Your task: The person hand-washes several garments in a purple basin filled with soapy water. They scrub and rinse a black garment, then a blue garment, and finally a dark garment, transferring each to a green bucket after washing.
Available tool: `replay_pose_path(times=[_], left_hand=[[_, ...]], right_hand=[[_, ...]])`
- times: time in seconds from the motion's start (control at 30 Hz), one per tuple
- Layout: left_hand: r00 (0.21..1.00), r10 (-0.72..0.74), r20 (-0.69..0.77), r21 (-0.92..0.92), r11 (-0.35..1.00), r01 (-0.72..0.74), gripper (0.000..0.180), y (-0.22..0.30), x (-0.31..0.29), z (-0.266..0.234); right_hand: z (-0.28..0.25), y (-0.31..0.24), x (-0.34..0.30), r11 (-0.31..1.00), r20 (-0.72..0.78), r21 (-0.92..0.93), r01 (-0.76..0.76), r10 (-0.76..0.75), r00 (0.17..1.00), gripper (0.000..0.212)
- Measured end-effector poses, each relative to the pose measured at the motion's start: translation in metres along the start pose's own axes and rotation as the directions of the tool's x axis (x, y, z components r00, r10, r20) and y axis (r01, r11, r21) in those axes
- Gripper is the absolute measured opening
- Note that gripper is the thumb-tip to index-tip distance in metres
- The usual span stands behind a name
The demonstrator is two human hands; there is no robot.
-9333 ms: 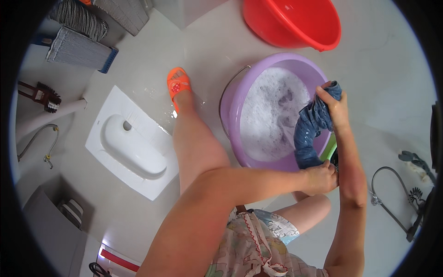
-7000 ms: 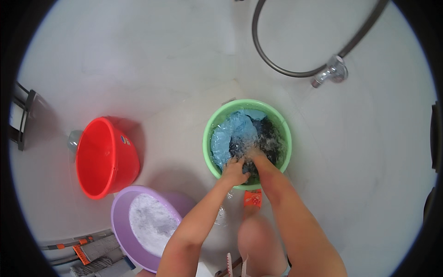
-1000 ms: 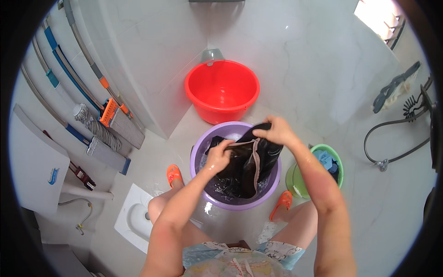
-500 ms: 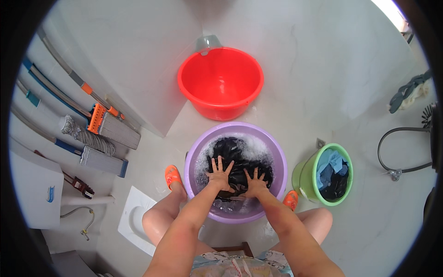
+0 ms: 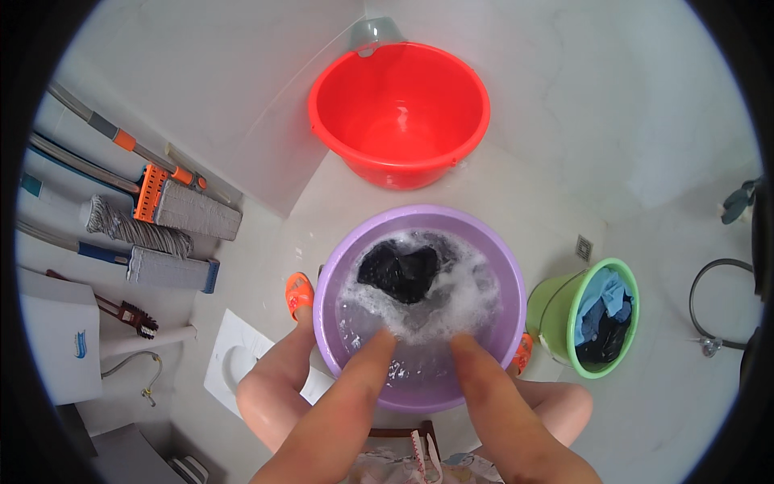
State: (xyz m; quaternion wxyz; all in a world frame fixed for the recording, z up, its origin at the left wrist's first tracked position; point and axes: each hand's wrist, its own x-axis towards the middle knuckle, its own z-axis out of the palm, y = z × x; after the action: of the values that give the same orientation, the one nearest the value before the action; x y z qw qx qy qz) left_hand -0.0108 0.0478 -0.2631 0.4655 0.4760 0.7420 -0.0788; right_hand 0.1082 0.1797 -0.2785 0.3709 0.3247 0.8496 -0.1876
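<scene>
A purple basin (image 5: 513, 278) of cloudy, foamy water stands between my feet. Black wet cloth (image 5: 399, 270) bulges above the surface in its far left part, ringed by white suds (image 5: 476, 298). Both my forearms reach into the near half of the basin. My left hand (image 5: 384, 342) is under the water from about the wrist, and my right hand (image 5: 465, 347) has sunk in beside it, a little way to the right. Foam and murky water hide the fingers of both, so whether they grip any cloth does not show.
Beyond the basin sits a large red tub (image 5: 399, 173), with a grey translucent container (image 5: 376, 32) behind it. A green bucket (image 5: 556, 319) holding blue and dark clothes stands at right. Several mops (image 5: 169, 266) line the left wall, near a white squat toilet (image 5: 234, 363).
Both hands, earlier spread on the black cloth at the surface, have gone underwater. The cloth now shows as a smaller mound at the far left, and suds cover more of the middle.
</scene>
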Motion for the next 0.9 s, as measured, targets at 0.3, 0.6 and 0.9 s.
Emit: replay_pose_path(times=[0.3,0.6,0.9], left_hand=[[0.994,-0.031,-0.103,-0.074,0.997,0.024,0.040,-0.011,-0.047,-0.025],[0.823,0.011,-0.568,-0.308,0.924,-0.225,0.044,-0.003,-0.181,-0.154],[0.542,0.087,-0.836,-0.255,0.812,-0.525,0.023,0.055,-0.319,-0.265]], right_hand=[[-0.082,-0.019,-0.118,0.990,0.054,0.114,0.087,-0.094,0.994,0.045],[-0.217,-0.026,-0.275,0.959,-0.525,0.171,0.227,-0.107,0.844,0.034],[-0.329,-0.034,-0.415,0.905,-0.739,0.182,0.384,-0.132,0.661,0.031]])
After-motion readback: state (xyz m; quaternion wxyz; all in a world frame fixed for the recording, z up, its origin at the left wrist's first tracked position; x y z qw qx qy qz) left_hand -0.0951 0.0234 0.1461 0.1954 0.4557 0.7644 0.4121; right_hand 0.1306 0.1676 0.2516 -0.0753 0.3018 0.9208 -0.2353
